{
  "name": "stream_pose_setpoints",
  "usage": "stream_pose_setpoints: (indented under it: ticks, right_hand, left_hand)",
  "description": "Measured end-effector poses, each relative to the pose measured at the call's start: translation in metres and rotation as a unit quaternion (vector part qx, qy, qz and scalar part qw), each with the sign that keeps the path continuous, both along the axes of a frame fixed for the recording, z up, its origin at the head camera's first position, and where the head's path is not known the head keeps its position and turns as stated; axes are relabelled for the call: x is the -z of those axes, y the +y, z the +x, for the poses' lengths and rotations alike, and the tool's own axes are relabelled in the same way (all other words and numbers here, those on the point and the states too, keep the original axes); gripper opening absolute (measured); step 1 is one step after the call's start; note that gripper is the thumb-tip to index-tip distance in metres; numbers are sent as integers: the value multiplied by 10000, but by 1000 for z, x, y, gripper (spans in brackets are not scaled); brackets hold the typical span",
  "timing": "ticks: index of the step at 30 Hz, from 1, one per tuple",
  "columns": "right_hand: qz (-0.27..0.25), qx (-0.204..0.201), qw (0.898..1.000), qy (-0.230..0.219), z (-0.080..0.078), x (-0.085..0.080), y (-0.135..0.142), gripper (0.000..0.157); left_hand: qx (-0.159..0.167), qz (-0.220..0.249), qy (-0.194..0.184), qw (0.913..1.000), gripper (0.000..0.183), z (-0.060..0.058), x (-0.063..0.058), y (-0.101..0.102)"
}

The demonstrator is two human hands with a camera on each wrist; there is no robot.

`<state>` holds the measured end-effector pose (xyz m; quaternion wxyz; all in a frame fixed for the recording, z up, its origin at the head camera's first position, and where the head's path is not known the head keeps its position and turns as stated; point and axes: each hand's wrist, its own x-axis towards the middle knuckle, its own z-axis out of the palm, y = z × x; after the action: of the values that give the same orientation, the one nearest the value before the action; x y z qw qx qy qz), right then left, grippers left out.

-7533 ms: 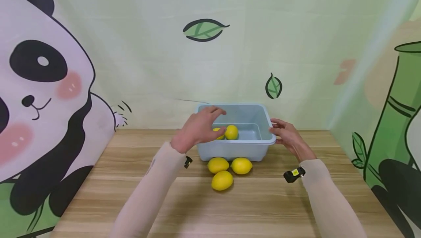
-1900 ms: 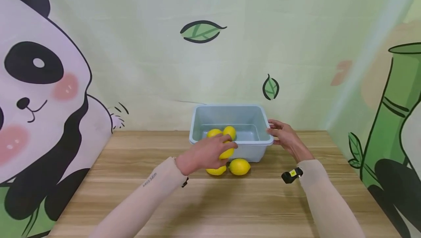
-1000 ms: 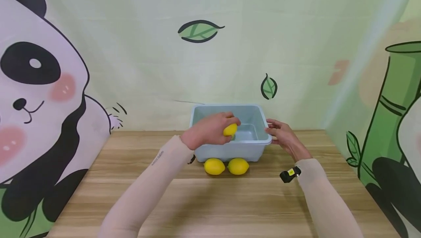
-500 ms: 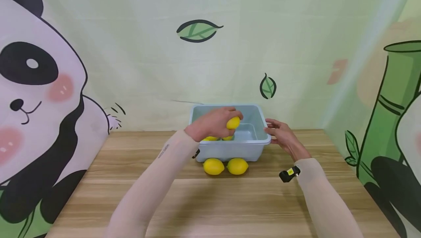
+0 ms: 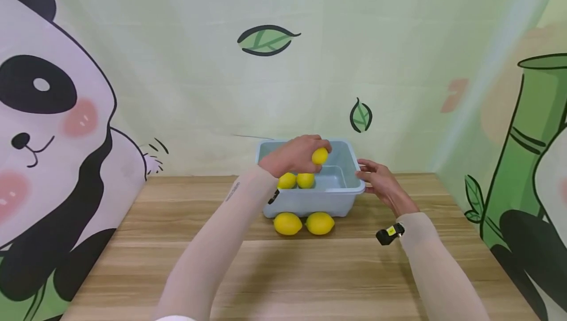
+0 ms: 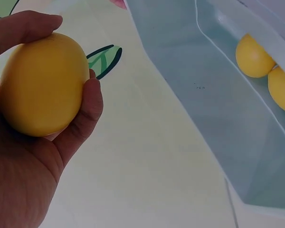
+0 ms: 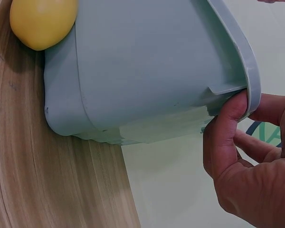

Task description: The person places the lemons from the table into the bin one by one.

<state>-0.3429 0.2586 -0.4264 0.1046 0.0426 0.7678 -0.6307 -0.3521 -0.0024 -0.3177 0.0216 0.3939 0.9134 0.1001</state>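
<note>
My left hand (image 5: pixel 298 155) grips a yellow lemon (image 5: pixel 320 156) above the open top of a light-blue plastic basin (image 5: pixel 310 204). In the left wrist view, fingers and thumb curl round that lemon (image 6: pixel 43 85). Two more lemons (image 5: pixel 305 180) lie side by side on the basin floor, toward its left. My right hand (image 5: pixel 384 183) holds the basin's right rim. Seen from the right wrist, the thumb and fingers pinch the rim (image 7: pixel 249 71) from both sides. On the table, a pair of lemons (image 5: pixel 288 223) sits just in front of the basin.
The wood-grain table (image 5: pixel 266 272) ends at a hanging backdrop (image 5: pixel 199 89) printed with pandas, leaves and bamboo. The basin stands near the table's back edge, close to the backdrop. Each wrist wears a small black camera (image 5: pixel 390 234).
My left hand picked up the front lemon from the table and raised it over the basin; it has since moved up and slightly right. The right hand stays on the rim.
</note>
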Motion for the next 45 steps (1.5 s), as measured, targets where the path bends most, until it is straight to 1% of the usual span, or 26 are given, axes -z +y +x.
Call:
stream_pose_setpoints:
  ticks: [8,17,24,30,36,41,43,45]
  right_hand:
    - [-41,29,10000,-62,-1,2,0,58]
    - [-39,58,9999,-88,-2,3,0,59]
    - [-36,51,9999,-100,-1,2,0,58]
    - [-2,38,10000,-58,-1,3,0,57]
    - [-12,46,10000,-81,-1,4,0,57]
    - [9,96,9999,-82,-1,2,1,57]
    - [-3,91,9999,-81,-1,1,1,58]
    - [-20,95,9999,-73,-1,1,0,59]
  left_hand:
    - [-246,-155,-241,9993,45,-16,1,5]
    - [-472,-113,-675,9965,47,-32,8,13]
    - [-694,-230,-889,9934,47,-44,16,11]
    - [-775,-237,-1074,9909,46,-47,22,6]
    - [-945,-315,-1266,9869,48,-50,27,3]
    - [-1092,-366,-1555,9811,47,-52,29,3]
    - [-1218,-406,-1687,9773,46,-52,30,2]
    - [-1314,-433,-1744,9749,45,-52,31,2]
